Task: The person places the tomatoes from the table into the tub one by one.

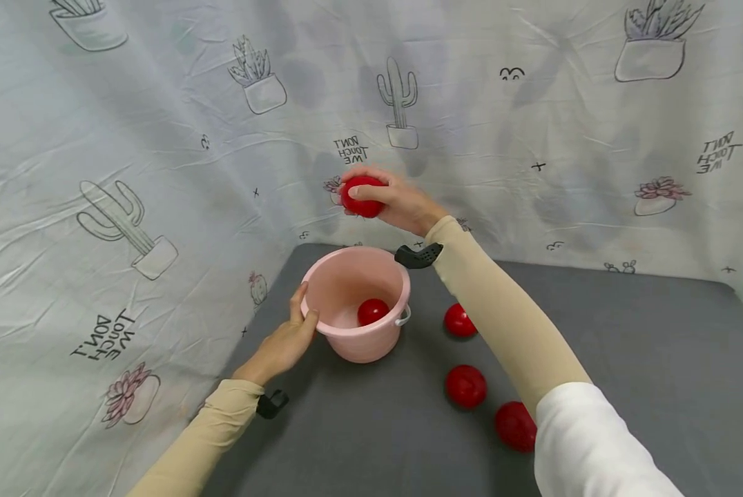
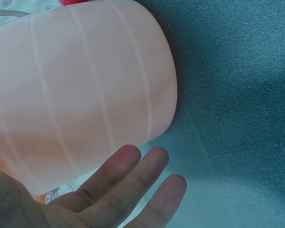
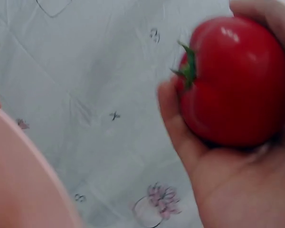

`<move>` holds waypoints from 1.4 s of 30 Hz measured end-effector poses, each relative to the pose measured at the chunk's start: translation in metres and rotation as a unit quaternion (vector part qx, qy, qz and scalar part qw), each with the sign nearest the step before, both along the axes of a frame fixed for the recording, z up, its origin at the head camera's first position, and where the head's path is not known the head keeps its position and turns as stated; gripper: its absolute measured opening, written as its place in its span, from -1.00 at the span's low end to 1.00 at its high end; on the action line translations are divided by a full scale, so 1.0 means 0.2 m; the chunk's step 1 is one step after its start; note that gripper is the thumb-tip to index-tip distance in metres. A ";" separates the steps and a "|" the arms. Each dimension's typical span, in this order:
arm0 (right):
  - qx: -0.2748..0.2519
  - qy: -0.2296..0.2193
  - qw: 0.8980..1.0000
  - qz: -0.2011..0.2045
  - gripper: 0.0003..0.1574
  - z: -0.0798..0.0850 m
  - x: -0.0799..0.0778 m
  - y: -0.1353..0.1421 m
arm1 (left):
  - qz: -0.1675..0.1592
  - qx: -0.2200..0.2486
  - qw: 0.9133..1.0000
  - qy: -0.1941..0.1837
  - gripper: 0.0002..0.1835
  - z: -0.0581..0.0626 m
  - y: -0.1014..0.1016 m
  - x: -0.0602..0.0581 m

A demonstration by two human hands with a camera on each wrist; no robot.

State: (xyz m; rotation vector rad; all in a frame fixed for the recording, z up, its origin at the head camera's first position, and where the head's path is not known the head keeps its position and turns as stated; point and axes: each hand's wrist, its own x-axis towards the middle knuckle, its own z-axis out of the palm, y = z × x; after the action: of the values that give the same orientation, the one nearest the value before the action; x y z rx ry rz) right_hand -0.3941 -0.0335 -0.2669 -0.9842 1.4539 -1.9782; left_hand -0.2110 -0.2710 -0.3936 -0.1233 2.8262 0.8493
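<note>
My right hand (image 1: pixel 402 203) grips a red tomato (image 1: pixel 362 197) in the air above the far side of a pink bucket (image 1: pixel 362 348). In the right wrist view the tomato (image 3: pixel 240 80) shows a green stem, with fingers curled about it. Another tomato (image 1: pixel 373 312) lies inside the bucket. At the bucket's near left rim my left hand (image 1: pixel 284 348) holds on with thumb and index finger. Its other fingers (image 2: pixel 118 197) extend along the outside wall (image 2: pixel 85 95) in the left wrist view.
To the right of the bucket, several tomatoes lie on the grey table (image 1: pixel 396 428): one at the back (image 1: pixel 460 321), one in the middle (image 1: pixel 466 386), and one nearer (image 1: pixel 516 426), partly behind the right arm. A patterned curtain (image 1: pixel 471 124) hangs behind and to the left.
</note>
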 end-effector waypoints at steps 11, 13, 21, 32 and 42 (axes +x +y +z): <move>0.044 -0.099 0.989 0.102 -0.72 -0.26 -0.03 -0.11 | -0.004 -0.011 1.000 0.001 -0.31 0.00 0.03 -0.01; 0.055 -0.116 0.985 0.115 -0.72 -0.32 -0.03 -0.13 | -0.002 -0.009 1.000 -0.002 -0.31 0.00 0.03 -0.01; 0.252 0.000 0.960 0.124 -0.52 -0.45 0.01 -0.19 | -0.004 -0.006 1.000 -0.009 -0.30 -0.01 0.05 -0.01; 0.424 0.060 0.894 0.134 -0.37 -0.47 0.06 -0.22 | 0.016 -0.010 1.000 0.003 -0.32 0.02 0.05 -0.02; 0.452 0.089 0.872 0.166 -0.71 -0.49 0.05 -0.25 | 0.022 -0.010 1.000 -0.003 -0.32 0.00 0.03 -0.02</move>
State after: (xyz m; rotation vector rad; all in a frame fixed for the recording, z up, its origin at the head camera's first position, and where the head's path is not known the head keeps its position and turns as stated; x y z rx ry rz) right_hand -0.3831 -0.0831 -0.3659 -0.8818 1.8654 -0.7882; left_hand -0.2144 -0.2657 -0.3929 -0.1913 2.8367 0.8271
